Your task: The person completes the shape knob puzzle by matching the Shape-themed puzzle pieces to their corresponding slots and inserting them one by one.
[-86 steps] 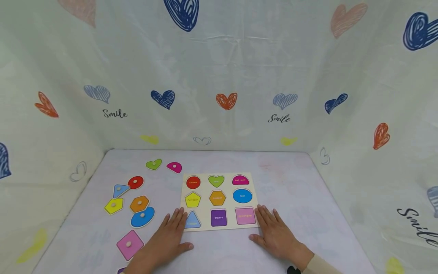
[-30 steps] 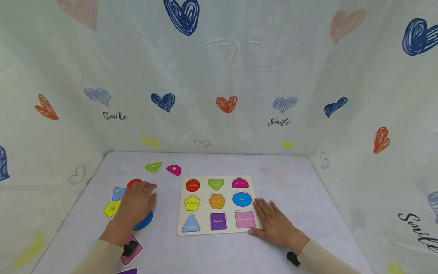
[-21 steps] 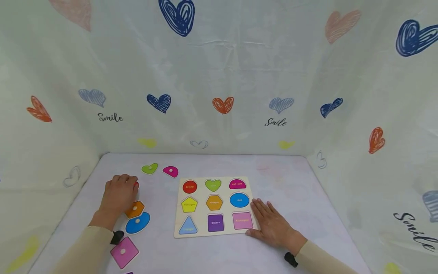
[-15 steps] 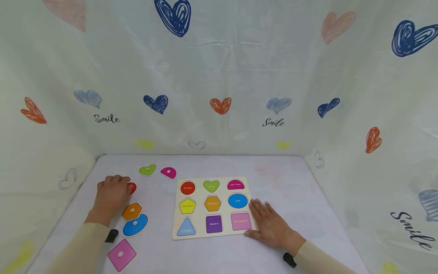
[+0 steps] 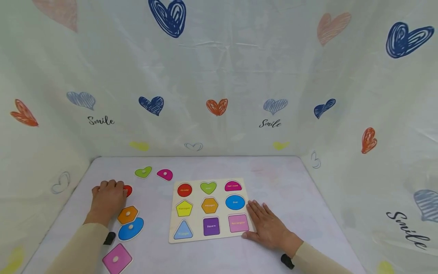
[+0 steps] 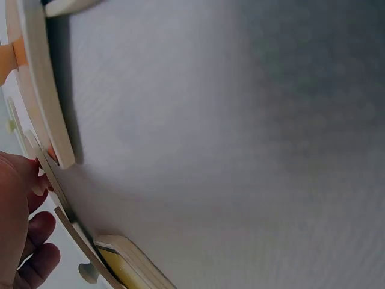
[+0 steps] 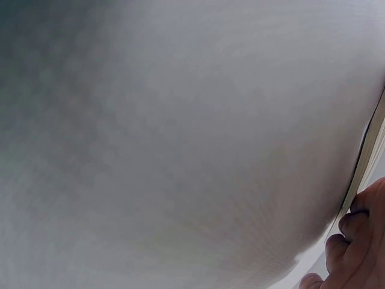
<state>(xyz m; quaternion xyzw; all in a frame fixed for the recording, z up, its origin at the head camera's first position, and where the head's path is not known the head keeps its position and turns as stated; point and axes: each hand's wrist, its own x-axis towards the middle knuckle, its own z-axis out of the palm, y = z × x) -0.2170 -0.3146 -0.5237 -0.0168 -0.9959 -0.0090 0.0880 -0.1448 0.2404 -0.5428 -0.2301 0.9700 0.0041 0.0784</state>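
In the head view my left hand is at the left of the table, its thumb side over a red circle puzzle piece. The left wrist view shows thumb and forefinger together at that piece's knob. The blue triangle and the yellow pentagon piece lie under this hand, hidden from the head camera. My right hand rests with straight fingers against the right edge of the pale shape board, which has labelled coloured shapes. Fingertips meet the board's edge in the right wrist view.
An orange hexagon piece and a blue oval lie nearer than the left hand, with a pink rectangular piece closer still. A green heart and a magenta half round lie toward the back. A heart-printed sheet surrounds the table.
My left hand has left the board's left edge, reached over the loose pieces, then shifted left over the triangle and pentagon. The right hand stays at the board. The view has swung slightly right.
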